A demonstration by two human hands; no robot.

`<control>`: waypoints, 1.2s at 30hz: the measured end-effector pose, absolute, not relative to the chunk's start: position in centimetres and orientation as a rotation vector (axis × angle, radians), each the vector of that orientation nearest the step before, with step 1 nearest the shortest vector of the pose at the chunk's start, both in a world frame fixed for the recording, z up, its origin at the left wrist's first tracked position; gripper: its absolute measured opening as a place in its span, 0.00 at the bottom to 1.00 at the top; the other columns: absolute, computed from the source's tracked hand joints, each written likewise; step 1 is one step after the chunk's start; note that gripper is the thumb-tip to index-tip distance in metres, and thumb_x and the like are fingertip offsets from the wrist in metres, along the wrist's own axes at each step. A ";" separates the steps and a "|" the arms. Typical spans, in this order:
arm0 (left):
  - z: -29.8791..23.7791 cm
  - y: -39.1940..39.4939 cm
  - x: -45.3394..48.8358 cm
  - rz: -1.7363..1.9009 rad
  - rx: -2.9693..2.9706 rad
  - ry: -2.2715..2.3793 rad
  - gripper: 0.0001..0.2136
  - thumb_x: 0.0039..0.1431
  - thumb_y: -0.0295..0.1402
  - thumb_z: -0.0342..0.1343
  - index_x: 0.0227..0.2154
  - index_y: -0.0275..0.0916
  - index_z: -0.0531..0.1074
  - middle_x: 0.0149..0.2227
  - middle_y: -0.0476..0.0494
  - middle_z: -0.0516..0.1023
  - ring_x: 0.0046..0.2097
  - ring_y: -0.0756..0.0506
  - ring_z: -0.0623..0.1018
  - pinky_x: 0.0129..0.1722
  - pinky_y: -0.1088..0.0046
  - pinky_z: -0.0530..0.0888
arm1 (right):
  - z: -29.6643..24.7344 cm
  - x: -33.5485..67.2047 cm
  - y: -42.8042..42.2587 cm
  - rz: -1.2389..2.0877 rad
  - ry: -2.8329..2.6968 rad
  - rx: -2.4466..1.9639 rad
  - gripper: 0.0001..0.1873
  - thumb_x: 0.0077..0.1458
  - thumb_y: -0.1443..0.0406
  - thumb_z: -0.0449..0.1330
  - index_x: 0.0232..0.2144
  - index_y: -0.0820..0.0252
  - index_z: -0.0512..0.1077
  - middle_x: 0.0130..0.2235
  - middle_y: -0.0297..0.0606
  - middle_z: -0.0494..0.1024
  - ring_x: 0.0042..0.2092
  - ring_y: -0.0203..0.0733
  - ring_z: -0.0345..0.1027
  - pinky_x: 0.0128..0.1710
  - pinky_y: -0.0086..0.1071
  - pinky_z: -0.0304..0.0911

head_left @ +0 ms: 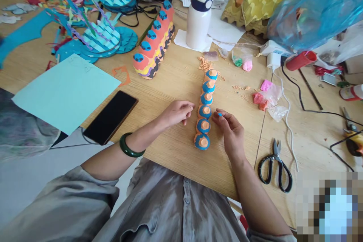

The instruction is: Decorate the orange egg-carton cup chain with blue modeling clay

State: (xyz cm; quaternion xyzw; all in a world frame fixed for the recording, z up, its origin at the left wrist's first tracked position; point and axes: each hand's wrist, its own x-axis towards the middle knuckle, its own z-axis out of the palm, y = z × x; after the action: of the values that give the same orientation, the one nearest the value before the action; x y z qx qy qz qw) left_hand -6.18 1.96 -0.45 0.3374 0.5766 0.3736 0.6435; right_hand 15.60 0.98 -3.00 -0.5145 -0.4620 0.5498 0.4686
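Note:
A row of egg-carton bumps covered in orange and blue modelling clay stands on the table in front of me. Each bump has a blue ring with an orange knob on top. My left hand is just left of the row, its fingers curled together; whether anything is in them is hidden. On the other side, my right hand pinches a small bit of blue clay between thumb and fingertips, close to the middle bumps. Orange clay crumbs lie at the row's far end.
A finished-looking orange clay strip lies at the back left, near a white bottle. A phone and light-blue sheet are at left. Black-handled scissors, a white cable and pink clay are at right.

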 end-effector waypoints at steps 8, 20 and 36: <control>0.0 2.9 -4.3 0.778 0.730 1.060 0.13 0.57 0.36 0.68 0.26 0.35 0.71 0.22 0.55 0.62 0.21 0.58 0.59 0.19 0.82 0.56 | -3.8 16.1 1.0 1.402 -1.100 -1.213 0.15 0.62 0.53 0.66 0.45 0.54 0.77 0.52 0.43 0.85 0.52 0.50 0.83 0.56 0.51 0.77; -1.6 2.0 -1.4 0.977 0.840 1.018 0.18 0.59 0.47 0.64 0.26 0.37 0.70 0.22 0.55 0.60 0.22 0.56 0.61 0.21 0.78 0.61 | -0.8 16.9 0.0 0.899 -1.446 -1.198 0.13 0.71 0.58 0.56 0.49 0.49 0.80 0.60 0.42 0.79 0.64 0.52 0.71 0.61 0.55 0.72; -3.2 1.2 -1.2 1.004 0.946 1.060 0.15 0.66 0.46 0.60 0.34 0.37 0.75 0.26 0.53 0.70 0.23 0.55 0.67 0.22 0.78 0.65 | -1.4 16.3 -1.1 0.636 -2.029 -1.102 0.28 0.72 0.69 0.52 0.71 0.52 0.63 0.71 0.48 0.68 0.71 0.52 0.63 0.68 0.57 0.65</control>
State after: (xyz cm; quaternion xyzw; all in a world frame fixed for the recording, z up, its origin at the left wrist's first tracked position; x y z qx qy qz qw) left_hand -1.19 1.21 -3.20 0.4157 0.4655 0.4411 0.6449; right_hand 16.25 -1.14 -1.42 -0.4283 -0.7889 0.2471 0.3648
